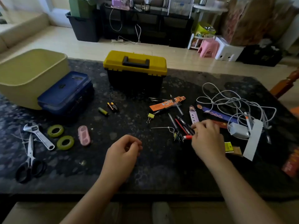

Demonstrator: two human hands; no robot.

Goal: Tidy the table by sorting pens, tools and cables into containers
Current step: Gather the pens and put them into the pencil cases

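Note:
Several pens [181,123] lie scattered at the table's right centre. My right hand [207,139] reaches over them and its fingers curl round a bunch of pens, a red-tipped one sticking out to the left. My left hand [123,152] hovers over the table's middle, fingers loosely curled, holding nothing. A tangled white cable with a charger [237,107] lies to the right. A wrench [38,135], scissors [29,159] and two tape rolls [60,136] sit at the left. A shut yellow toolbox [135,65], a blue case [64,92] and a yellow-green bin [30,70] stand at the back.
Batteries [111,108], a pink case [84,135], a yellow binder clip [150,117] and bookmarks [166,104] lie between the tools and pens. A white paper strip [254,139] and small cards sit at the right edge. The dark table's front edge [145,194] is near me.

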